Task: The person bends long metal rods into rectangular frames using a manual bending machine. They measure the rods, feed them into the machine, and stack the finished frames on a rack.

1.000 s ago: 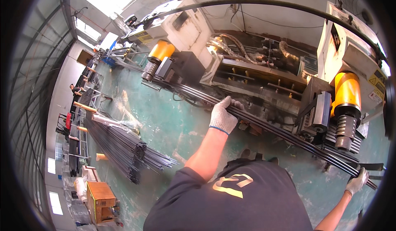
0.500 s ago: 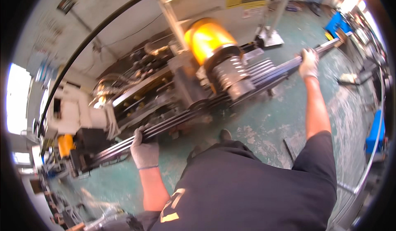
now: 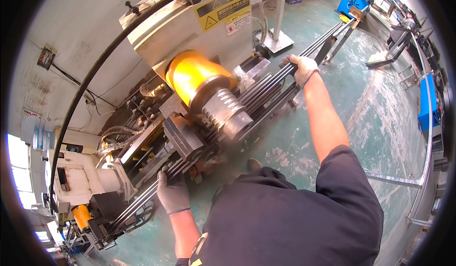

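Observation:
Several long, thin metal rods (image 3: pixel 137 202) run side by side from lower left to upper right, passing beneath the machine's head. My left hand (image 3: pixel 174 193), in a pale knit glove, closes on the rods just below a dark steel block (image 3: pixel 184 135). My right hand (image 3: pixel 304 70), gloved too, wraps over the bundle farther up, right of the head. That head has a glossy orange cylinder (image 3: pixel 194 76) and a ribbed silver nose (image 3: pixel 225 108), which hides part of the rods. Some of my left fingers are hidden behind the rods.
The pale machine body (image 3: pixel 175 33) carries a yellow warning label. A black hose (image 3: pixel 78 90) arches across the left. At the far right end, a stand (image 3: pixel 355 14) supports the rods near a blue machine (image 3: pixel 352 0). A metal rail (image 3: pixel 430 123) curves along the right.
The view has swung, and the machine's head now sits farther left and sharper. My hands appear closer to the head and steel block, both still on the rods.

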Available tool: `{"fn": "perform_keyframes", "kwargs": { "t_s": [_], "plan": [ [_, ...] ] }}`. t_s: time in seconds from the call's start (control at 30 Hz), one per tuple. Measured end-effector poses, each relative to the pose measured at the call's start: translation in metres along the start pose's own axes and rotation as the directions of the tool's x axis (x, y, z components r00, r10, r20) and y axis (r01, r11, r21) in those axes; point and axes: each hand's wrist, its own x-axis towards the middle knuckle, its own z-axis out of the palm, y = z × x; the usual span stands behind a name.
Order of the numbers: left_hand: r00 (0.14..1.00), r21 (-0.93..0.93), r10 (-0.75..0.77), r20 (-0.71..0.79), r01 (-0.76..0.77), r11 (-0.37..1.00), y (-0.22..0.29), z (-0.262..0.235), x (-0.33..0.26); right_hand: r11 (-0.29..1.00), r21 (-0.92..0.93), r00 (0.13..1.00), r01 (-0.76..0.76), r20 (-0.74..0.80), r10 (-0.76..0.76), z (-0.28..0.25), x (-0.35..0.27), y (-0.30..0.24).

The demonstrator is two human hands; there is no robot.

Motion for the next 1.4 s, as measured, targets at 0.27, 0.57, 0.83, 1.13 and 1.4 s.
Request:
{"fn": "perform_keyframes", "kwargs": {
  "t_s": [0.27,0.57,0.83,1.13,1.4],
  "plan": [
    [0.985,-0.009,0.128,0.119,-0.128,0.992,0.075,-0.07,0.005,0.99,-0.06,0.988,0.129,0.091,-0.124,-0.052,0.066,-0.033],
    [0.942,0.244,0.249,-0.225,-0.193,0.95,0.101,-0.073,0.006,0.985,-0.082,0.986,0.149,0.089,-0.141,-0.041,0.051,-0.019],
    [0.988,0.3,0.147,0.052,-0.156,0.941,0.035,-0.031,-0.003,0.998,0.068,0.996,0.006,0.084,-0.012,-0.016,0.016,-0.016],
    [0.895,0.698,0.404,0.188,-0.412,0.586,0.095,-0.099,0.029,0.979,0.118,0.981,0.166,0.081,-0.176,-0.047,0.074,-0.054],
    [0.839,0.767,0.48,0.256,-0.478,0.428,0.097,-0.12,0.045,0.98,0.127,0.987,0.153,0.025,-0.158,-0.052,0.081,-0.064]
  ]
}}
